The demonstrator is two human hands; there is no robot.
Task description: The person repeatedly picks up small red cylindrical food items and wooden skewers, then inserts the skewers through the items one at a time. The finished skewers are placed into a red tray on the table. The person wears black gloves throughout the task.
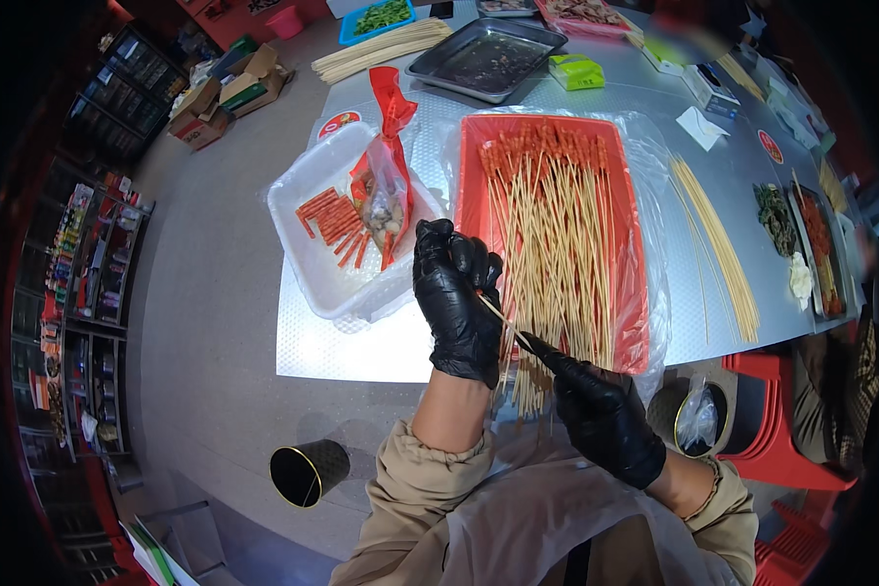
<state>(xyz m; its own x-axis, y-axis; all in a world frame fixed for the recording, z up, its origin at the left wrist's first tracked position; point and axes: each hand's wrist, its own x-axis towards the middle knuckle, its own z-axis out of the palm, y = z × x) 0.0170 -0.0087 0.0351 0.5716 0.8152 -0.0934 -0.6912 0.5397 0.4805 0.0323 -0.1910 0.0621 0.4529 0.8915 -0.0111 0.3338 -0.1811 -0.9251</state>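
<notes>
My left hand (458,300), in a black glove, is closed around a small red piece of food, mostly hidden by the fingers. A thin bamboo skewer (509,321) runs from that piece down to my right hand (604,410), also black-gloved, which pinches its lower end. Just beyond lies a red plastic tray (633,293) lined with clear film, heaped with skewers (557,242) whose far ends carry red pieces. To the left, a white plastic basin (311,282) holds red sausage-like sticks (333,216) and an opened red-and-clear bag (384,198).
Loose bamboo skewers (725,256) lie right of the red tray. A dark metal tray (487,58), a green packet (577,72) and more skewers (384,47) are farther back. A black bin (311,472) stands on the floor at left, red stools (765,425) at right.
</notes>
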